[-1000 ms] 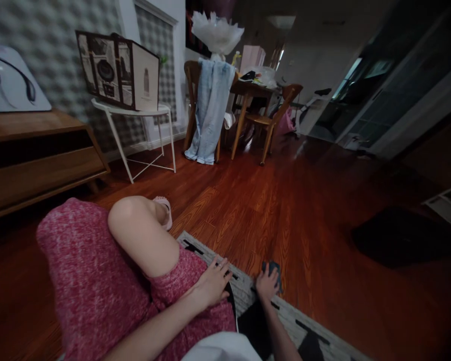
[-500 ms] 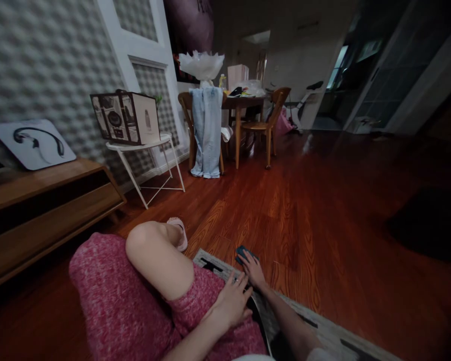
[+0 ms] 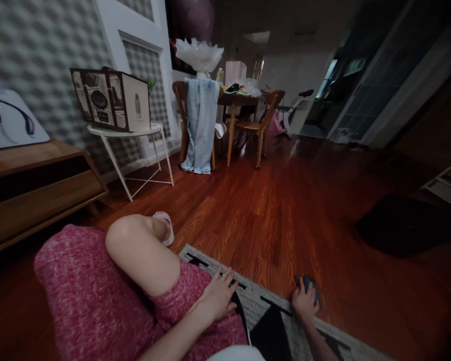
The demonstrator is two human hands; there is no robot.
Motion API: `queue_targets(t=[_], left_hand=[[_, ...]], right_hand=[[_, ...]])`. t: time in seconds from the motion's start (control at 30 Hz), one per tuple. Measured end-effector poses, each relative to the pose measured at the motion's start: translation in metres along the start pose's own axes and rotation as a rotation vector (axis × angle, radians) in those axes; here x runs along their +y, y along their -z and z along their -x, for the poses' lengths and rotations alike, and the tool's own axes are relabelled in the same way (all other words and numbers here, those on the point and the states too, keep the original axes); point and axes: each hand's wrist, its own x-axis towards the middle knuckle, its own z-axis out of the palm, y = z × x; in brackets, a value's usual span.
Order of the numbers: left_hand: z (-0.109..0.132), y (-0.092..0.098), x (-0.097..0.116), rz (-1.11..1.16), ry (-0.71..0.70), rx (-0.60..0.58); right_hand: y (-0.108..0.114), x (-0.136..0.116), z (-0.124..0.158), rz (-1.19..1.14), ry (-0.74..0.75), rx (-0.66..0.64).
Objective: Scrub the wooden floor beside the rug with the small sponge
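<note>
My right hand (image 3: 304,301) presses down on a dark blue-grey cloth (image 3: 311,287), its fingers bent over it. The cloth lies on the reddish wooden floor (image 3: 255,220), just beyond the edge of a grey rug with black marks (image 3: 244,291). My left hand (image 3: 220,296) wears a ring and rests on my thigh in pink-red shorts (image 3: 195,281), fingers apart and holding nothing.
A wooden cabinet (image 3: 41,195) and a white side table (image 3: 130,133) bearing a box (image 3: 113,100) stand to the left. Jeans (image 3: 201,125) hang over a chair ahead, by a dining table (image 3: 235,99). A black object (image 3: 409,225) lies at right.
My right hand has slid the cloth to the right and nearer along the rug's edge. My left hand stays on my thigh. The view has turned slightly right.
</note>
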Motion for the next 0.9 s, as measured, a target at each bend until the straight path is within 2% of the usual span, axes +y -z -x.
queue_targets(t=[0.07,0.17,0.3,0.43,0.5,0.57,0.63,0.73,0.8,0.9], left_hand=[[0.0,0.001,0.001,0.004,-0.002,-0.009],[0.0,0.006,0.002,0.014,0.009,-0.038],[0.0,0.009,0.004,0.029,0.02,-0.064],[0.001,0.004,0.003,0.068,0.021,-0.032],[0.001,0.001,0.001,0.083,0.022,-0.015],[0.0,0.0,-0.001,0.085,0.028,-0.026],[-0.003,-0.001,-0.003,0.081,0.032,-0.05],[-0.009,-0.004,-0.006,0.065,0.029,-0.111],[-0.013,-0.008,-0.009,0.05,0.019,-0.152],[-0.016,-0.014,-0.01,0.037,-0.007,-0.128]], right_hand=[[-0.002,-0.017,0.015,0.012,0.068,-0.044],[-0.004,-0.06,0.033,0.02,0.214,-0.125],[-0.011,-0.139,0.058,0.001,0.455,-0.213],[-0.023,-0.226,0.081,-0.108,0.737,-0.338],[-0.028,-0.258,0.086,-0.176,0.841,-0.419],[-0.031,-0.277,0.083,-0.223,0.915,-0.485],[-0.033,-0.279,0.072,-0.249,0.984,-0.519],[-0.037,-0.253,0.038,-0.259,1.006,-0.483],[-0.039,-0.217,0.007,-0.239,0.904,-0.394],[-0.04,-0.14,-0.041,-0.168,0.624,-0.24]])
